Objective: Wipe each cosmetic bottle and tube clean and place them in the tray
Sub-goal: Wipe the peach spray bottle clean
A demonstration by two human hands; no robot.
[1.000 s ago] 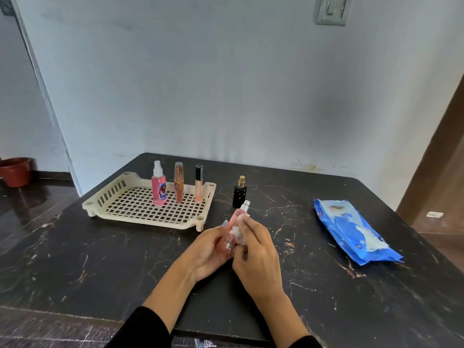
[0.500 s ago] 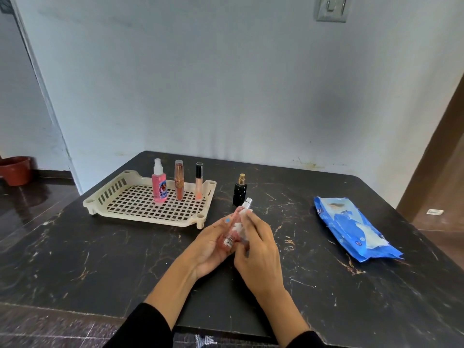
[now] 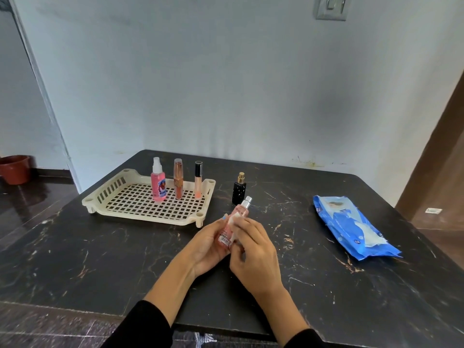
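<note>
— Three things stand upright in my cream plastic lattice tray (image 3: pixel 130 209): one pink spray bottle with a white nozzle (image 3: pixel 158 180), one copper-brown tube (image 3: pixel 178 179) and one peach gloss tube with a black cap (image 3: pixel 198 180), all in a row along its far side.

— And outside the tray?

— Two more. One small black perfume bottle with a gold cap (image 3: pixel 238 189) stands on the black marble-patterned table (image 3: pixel 75 259), just right of the tray. One pink glass bottle with a silver cap (image 3: pixel 234 222) is in my hands, tilted, cap pointing away from me.

— Which hand has it?

— My left hand (image 3: pixel 211 244) grips it, fingers curled round its lower part. My right hand (image 3: pixel 253 252) pinches one white wipe (image 3: pixel 233 228) against the bottle's side.

— Anything else?

— One crumpled blue pack of wipes (image 3: pixel 351 229) lies well to the right, a white sheet showing at its opening.
</note>
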